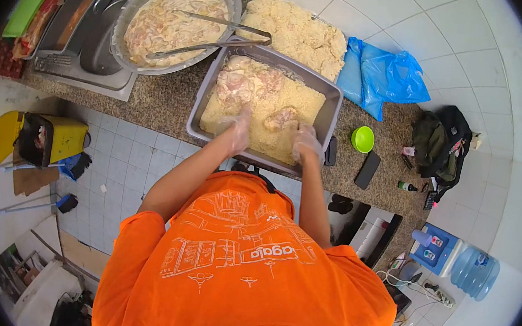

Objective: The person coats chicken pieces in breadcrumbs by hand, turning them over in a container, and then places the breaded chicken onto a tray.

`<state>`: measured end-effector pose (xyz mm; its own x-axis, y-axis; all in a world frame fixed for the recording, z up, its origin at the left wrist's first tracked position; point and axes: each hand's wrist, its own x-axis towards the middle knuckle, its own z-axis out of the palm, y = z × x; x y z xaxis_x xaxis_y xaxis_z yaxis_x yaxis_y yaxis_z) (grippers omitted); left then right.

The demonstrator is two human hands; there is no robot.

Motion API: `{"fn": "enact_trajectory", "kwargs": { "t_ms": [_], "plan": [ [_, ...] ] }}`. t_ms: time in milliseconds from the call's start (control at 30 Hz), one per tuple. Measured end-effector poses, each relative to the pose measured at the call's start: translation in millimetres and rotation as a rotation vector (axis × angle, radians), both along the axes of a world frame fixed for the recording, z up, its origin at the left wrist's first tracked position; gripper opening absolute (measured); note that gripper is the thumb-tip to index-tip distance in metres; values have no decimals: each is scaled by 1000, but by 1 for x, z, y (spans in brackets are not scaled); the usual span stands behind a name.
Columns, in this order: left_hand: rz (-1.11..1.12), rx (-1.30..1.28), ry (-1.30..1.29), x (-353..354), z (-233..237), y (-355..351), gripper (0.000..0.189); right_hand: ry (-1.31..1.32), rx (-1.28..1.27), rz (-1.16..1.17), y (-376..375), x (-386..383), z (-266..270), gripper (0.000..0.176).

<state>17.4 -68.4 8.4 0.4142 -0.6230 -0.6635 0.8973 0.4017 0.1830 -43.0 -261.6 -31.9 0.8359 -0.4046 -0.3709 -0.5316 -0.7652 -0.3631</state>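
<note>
A grey rectangular tub (332, 107) stands on the speckled counter, filled with pale crumbs and several pieces of marinated chicken (244, 79). Both my hands wear clear plastic gloves and are inside the tub at its near side. My left hand (237, 132) presses down into the crumbs with its fingers apart, just below the pile of raw pieces. My right hand (307, 143) is curled near the tub's front wall, beside a crumb-coated piece (281, 118). Whether it grips anything is hidden by the glove.
A round metal bowl (131, 9) of marinated chicken sits behind the tub, with tongs (217, 33) laid across it. A heap of crumbs (299, 31), blue plastic bags (386, 74), a green cup (362, 139), a phone (368, 169) and a black bag (442, 143) lie to the right. A sink (90, 40) is at left.
</note>
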Motion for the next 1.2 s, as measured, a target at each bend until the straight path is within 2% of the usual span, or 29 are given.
{"fn": "enact_trajectory", "kwargs": {
  "t_ms": [67,133,167,200,233,267,333,367,433,467,500,533,567,633,733,800,867,967,1000,1067,1100,1133,1167,1200],
  "plan": [
    [-26,-10,9,-6,-20,-19,54,-14,4,-31,11,-11,-9,45],
    [-29,-9,8,-14,-48,-36,54,119,184,-17,14,-19,-16,50],
    [-25,-10,8,-18,-63,-46,54,118,187,-25,12,-20,-25,50],
    [-23,-10,7,-22,-76,-55,54,87,304,-18,9,-23,-36,52],
    [-17,-14,0,-24,-82,-61,54,55,417,-12,9,-23,-31,54],
    [-11,-16,-1,-24,-89,-66,54,55,415,-21,7,-23,-25,54],
    [-8,-27,0,-21,-70,-65,54,134,300,-107,18,-7,43,51],
    [46,-53,40,-15,-37,-60,52,137,302,-107,18,3,62,51],
    [95,-73,95,-15,5,-48,49,202,461,-185,13,16,83,51],
    [121,71,40,-10,18,-42,51,199,461,-185,11,16,80,51],
    [147,215,-14,-7,27,-35,53,-5,162,39,9,15,75,49],
    [125,117,-45,-6,31,-24,52,-208,-139,263,7,15,68,48],
    [133,116,-50,-3,24,-18,52,-214,-139,271,11,21,60,48],
    [227,71,14,-4,3,-6,53,11,111,316,23,31,32,42],
    [158,208,25,-13,11,18,59,-94,73,444,-31,53,-217,41],
    [231,205,27,-12,-2,28,66,44,63,551,-39,72,-126,37],
    [237,179,67,-22,-20,37,84,150,30,585,-40,88,-74,33],
    [305,217,123,-16,-6,34,79,-159,-105,373,-31,81,-18,28],
    [323,211,120,-13,-7,35,79,-165,-108,390,-33,87,-19,28],
    [305,164,82,-17,-14,38,79,138,95,313,-36,78,-42,39],
    [310,162,78,-14,-14,37,79,133,93,318,-46,79,-78,39],
    [289,179,58,-13,-15,37,80,128,59,553,-59,75,-132,35],
    [263,198,42,-15,-15,37,80,123,28,783,-65,70,-160,33],
    [259,198,41,-15,-11,35,80,114,61,748,-51,64,-112,38]
  ]
}}
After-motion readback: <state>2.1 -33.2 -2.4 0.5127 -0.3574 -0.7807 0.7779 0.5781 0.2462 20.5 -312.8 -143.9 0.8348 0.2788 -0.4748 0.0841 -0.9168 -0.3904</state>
